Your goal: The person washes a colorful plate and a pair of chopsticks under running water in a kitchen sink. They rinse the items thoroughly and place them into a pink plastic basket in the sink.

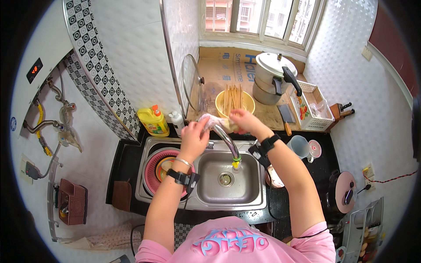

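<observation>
A light-coloured cloth (213,122) is stretched behind the chrome faucet (227,139), between my two hands. My left hand (194,136) grips the pinkish end of it. At the yellowish end, my right hand (246,122) holds on, just in front of a yellow bowl (250,104). Wooden chopsticks (233,97) stand in that bowl, leaning together. Whether the cloth touches the faucet I cannot tell. Below lies the steel sink basin (210,187), with a strainer (226,179) in its drain. A pink colander (149,174) with nested bowls fills the left basin, partly behind my left wrist.
A dish soap jug (153,121) and white bottle (177,122) stand back left, near an upright glass lid (190,82). Behind are a pressure cooker (274,77), a cleaver (286,113) and a white basket (314,115). On the right are a cup (298,146) and an appliance (343,194).
</observation>
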